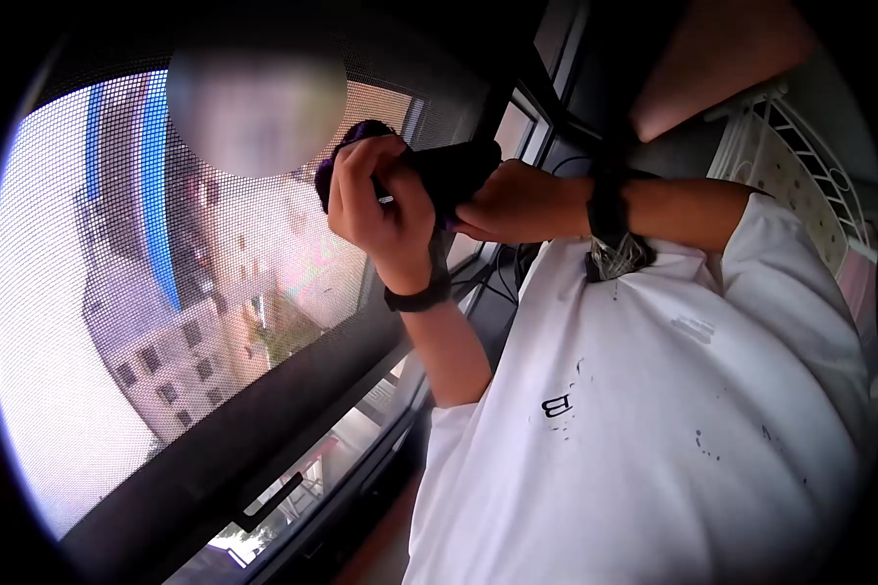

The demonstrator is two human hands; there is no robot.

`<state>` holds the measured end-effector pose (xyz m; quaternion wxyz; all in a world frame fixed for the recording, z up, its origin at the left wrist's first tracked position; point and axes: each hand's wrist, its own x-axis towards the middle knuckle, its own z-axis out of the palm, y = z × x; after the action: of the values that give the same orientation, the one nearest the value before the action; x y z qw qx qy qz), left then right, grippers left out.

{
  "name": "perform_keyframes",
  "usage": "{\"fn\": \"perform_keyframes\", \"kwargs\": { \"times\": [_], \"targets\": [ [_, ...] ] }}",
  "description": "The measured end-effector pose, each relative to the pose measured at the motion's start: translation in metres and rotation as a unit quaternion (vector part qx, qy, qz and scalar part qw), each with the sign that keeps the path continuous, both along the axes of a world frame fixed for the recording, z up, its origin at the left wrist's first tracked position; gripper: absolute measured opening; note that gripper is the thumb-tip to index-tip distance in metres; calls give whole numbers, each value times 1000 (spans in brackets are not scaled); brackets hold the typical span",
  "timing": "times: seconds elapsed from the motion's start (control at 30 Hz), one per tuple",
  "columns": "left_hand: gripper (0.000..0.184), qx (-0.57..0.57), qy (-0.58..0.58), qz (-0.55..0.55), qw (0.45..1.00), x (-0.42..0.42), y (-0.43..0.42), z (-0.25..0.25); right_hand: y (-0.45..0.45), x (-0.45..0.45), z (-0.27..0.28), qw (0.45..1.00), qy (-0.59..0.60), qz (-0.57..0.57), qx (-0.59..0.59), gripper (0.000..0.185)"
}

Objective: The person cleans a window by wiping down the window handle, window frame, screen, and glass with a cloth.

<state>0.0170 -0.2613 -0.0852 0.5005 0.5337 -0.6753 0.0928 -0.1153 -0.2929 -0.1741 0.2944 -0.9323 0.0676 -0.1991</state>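
My left hand (380, 210), its fingers curled, grips a dark, soft-looking bundle (454, 171), black with purple at its edge, perhaps cloth. Close beside it, my right hand (522, 202) is closed on the lower right side of the same bundle. What the bundle is exactly cannot be made out. Each wrist has a black band, one on the left (418, 295) and one on the right (609, 210). Both hands are held up in front of a mesh window screen (293, 234).
A dark window frame (234, 439) with a handle (271, 502) runs diagonally below the screen. Buildings (171, 375) show outside. My white shirt (634, 419) fills the lower right. Behind is a white metal bed frame (815, 146). Dark cables (502, 278) hang near the window.
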Motion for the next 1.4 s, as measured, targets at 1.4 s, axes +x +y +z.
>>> {"fn": "perform_keyframes", "kwargs": {
  "times": [1.4],
  "targets": [
    [18,289,244,83,922,-54,78,-151,-21,-17,-19,840,-37,0,542,36]
  ]
}}
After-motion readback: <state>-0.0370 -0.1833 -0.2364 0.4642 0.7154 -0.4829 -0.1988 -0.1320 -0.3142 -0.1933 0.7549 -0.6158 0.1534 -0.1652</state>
